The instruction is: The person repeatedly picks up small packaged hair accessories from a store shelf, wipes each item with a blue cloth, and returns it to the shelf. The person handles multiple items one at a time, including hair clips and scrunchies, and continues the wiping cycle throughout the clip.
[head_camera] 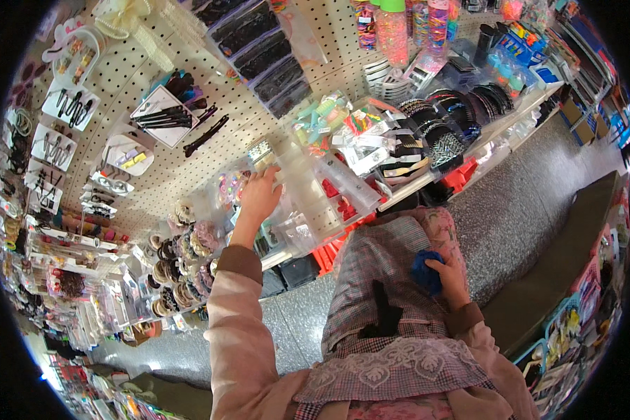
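Note:
My left hand (261, 195) reaches onto a shelf, over clear plastic bins, its fingertips by a bag of small colourful items (232, 185). Whether it touches or grips anything there cannot be told. Just beyond the fingers lies a small patterned pack (260, 151). To the right of this hand is a clear plastic bin (315, 210) with its perforated-looking bottom showing. Low at my lap, my right hand (451, 278) holds a crumpled blue cloth (427, 272) against my trouser leg.
Scrunchies on stands (189, 247) are left of the bins; headbands (446, 126) and bagged hair ties (325, 115) lie to the right. Hair clips on cards (165, 118) hang from the white pegboard (199, 173). Red baskets (331, 254) sit under the shelf edge. Goods also line the right rim.

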Tool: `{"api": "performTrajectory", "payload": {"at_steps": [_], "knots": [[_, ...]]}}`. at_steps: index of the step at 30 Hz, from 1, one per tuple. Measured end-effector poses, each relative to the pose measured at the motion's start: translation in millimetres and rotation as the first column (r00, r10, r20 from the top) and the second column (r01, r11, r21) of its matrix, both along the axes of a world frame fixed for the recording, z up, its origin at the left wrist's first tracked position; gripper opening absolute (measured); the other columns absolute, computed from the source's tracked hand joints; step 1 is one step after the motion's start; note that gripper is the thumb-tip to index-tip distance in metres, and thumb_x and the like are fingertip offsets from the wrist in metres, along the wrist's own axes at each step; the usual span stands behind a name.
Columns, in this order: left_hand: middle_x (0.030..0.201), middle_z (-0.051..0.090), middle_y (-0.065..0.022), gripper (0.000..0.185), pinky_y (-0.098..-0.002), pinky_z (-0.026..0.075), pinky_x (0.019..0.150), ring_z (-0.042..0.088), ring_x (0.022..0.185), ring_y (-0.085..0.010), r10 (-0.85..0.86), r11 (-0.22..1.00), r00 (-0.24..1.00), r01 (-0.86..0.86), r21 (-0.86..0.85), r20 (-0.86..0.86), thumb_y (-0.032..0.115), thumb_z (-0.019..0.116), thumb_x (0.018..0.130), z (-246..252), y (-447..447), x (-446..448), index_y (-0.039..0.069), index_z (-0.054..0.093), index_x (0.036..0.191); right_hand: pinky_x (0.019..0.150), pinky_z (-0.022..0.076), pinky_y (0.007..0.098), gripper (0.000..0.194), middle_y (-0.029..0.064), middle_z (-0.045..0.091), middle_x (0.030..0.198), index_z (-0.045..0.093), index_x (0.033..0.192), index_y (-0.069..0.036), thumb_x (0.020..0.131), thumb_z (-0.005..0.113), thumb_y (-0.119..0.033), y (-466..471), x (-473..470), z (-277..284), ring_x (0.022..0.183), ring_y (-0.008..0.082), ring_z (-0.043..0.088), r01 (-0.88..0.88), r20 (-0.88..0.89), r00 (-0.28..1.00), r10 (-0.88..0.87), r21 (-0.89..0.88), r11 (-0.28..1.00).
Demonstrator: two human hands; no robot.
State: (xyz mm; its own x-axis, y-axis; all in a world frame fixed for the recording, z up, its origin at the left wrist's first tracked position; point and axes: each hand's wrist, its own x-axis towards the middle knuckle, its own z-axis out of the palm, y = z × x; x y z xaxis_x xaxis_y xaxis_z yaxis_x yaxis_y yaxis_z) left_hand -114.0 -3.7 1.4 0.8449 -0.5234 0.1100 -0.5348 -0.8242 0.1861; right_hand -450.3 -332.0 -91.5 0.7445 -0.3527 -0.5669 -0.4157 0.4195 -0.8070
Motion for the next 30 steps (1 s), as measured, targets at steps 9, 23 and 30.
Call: {"api": "performTrajectory", "payload": {"at_steps": [9,23,30], "knots": [[0.116,0.060,-0.0088,0.042,-0.0479,0.041,0.094,0.051,0.112,-0.0318,-0.017,1.000,0.979,0.015,0.009,0.202,0.010,0.064,0.075,30,-19,-16,0.012,0.059,0.117,0.074,0.0577,0.0393,0.033,0.0123,0.067,0.101,0.059,0.114,0.000,0.087,0.064,-0.017,-13,-14,-35,0.085,0.0254,0.068,0.222,0.066,0.959,-0.275,0.429,0.875],[0.109,0.059,-0.0086,0.042,-0.0399,0.050,0.086,0.058,0.101,-0.0291,-0.463,0.881,0.842,0.472,0.040,0.275,0.008,0.065,0.075,36,-167,-19,0.009,0.059,0.117,0.080,0.0566,0.0412,0.044,0.0130,0.066,0.107,0.054,0.123,0.000,0.089,0.064,-0.026,-17,-18,-37,0.093,0.0273,0.067,0.099,0.317,0.937,-0.145,0.159,0.982],[0.101,0.058,-0.0068,0.035,-0.0405,0.047,0.084,0.058,0.097,-0.0259,-0.557,0.827,0.700,0.518,0.219,0.447,0.011,0.062,0.073,26,-187,0,0.010,0.063,0.108,0.079,0.0565,0.0405,0.045,0.0123,0.064,0.109,0.054,0.125,-0.002,0.088,0.065,-0.027,-19,-18,-47,0.093,0.0268,0.066,0.196,0.159,0.938,-0.309,0.494,0.847]]}}
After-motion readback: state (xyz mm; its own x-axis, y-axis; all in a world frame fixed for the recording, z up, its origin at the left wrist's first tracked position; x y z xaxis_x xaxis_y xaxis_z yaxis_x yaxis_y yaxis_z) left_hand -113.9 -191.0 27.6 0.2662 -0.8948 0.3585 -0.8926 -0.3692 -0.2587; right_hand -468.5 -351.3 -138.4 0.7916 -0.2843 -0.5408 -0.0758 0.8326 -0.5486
